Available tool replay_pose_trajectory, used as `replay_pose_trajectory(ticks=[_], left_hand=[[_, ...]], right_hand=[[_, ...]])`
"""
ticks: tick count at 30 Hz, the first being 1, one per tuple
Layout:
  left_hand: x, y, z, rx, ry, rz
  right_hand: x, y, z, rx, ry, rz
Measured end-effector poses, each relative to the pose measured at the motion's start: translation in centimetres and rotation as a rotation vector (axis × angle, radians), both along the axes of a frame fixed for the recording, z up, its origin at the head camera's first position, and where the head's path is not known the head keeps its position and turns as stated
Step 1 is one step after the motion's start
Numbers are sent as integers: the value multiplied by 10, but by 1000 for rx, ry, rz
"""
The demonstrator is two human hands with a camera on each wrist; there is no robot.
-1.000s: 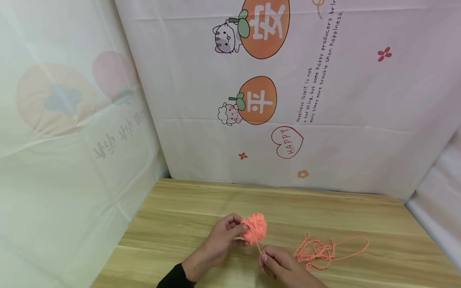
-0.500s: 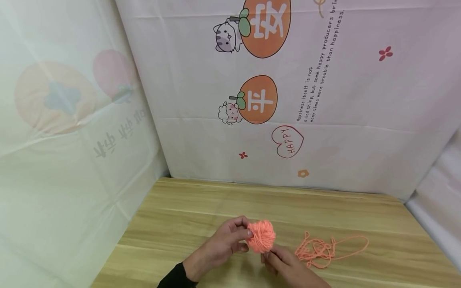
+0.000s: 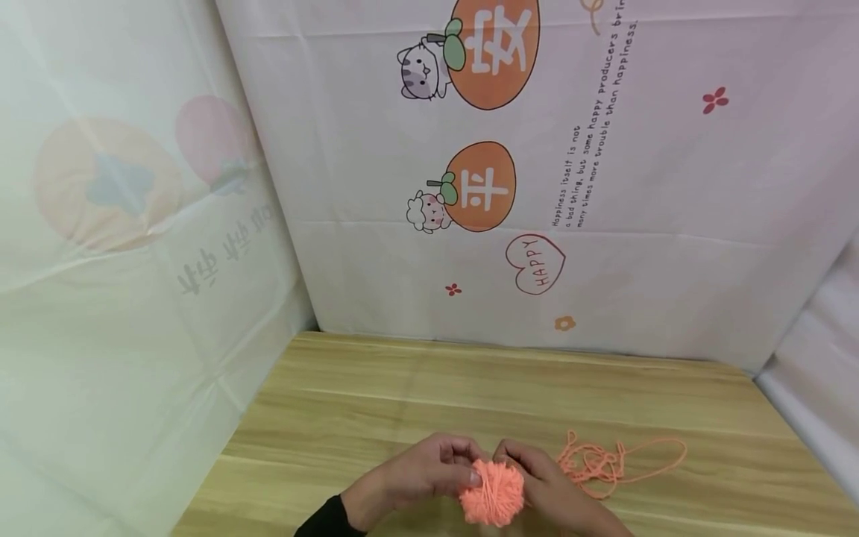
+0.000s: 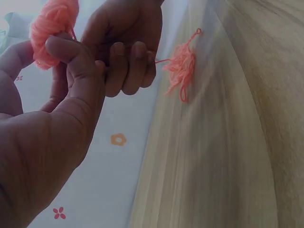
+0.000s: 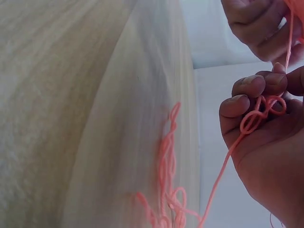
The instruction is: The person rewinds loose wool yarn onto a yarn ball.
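While my left hand (image 3: 429, 468) pinches the coral yarn ball (image 3: 495, 495), my right hand (image 3: 545, 483), just beside it, grips the strand (image 5: 220, 175); I judge the ball light, soft, squashable, best held by its wrapped middle. Past the right hand lies a loose tangle (image 3: 593, 464).

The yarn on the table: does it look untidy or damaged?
The loose yarn lies on the table in a messy looped heap, unlike the wound ball, and small loops bunch in the right hand; these might snag. No damage is visible.
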State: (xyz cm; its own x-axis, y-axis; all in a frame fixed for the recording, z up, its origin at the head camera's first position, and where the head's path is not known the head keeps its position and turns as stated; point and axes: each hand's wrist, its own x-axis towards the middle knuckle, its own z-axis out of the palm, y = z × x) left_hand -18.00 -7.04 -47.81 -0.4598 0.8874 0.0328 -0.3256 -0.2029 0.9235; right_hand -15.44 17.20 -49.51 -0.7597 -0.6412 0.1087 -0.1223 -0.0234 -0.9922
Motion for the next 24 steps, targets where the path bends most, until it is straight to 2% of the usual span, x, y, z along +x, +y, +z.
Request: replay_pose_trajectory(ticks=[2,5,9,14,18,24], left_hand=[[0,-1,-2,-38,28,-1],[0,-1,-6,-98,79,-4],[0,0,-11,-179,167,16],[0,2,-15,-251,258,70],[-1,2,-17,-278,291,112],[-5,1,-19,-328,357,179]], right_hand=[[0,0,1,57,34,-44],[1,1,2,88,63,-63],[1,3,3,2,23,-11],[2,3,3,7,47,-10],[3,3,5,27,71,-35],[3,3,7,48,156,-63]])
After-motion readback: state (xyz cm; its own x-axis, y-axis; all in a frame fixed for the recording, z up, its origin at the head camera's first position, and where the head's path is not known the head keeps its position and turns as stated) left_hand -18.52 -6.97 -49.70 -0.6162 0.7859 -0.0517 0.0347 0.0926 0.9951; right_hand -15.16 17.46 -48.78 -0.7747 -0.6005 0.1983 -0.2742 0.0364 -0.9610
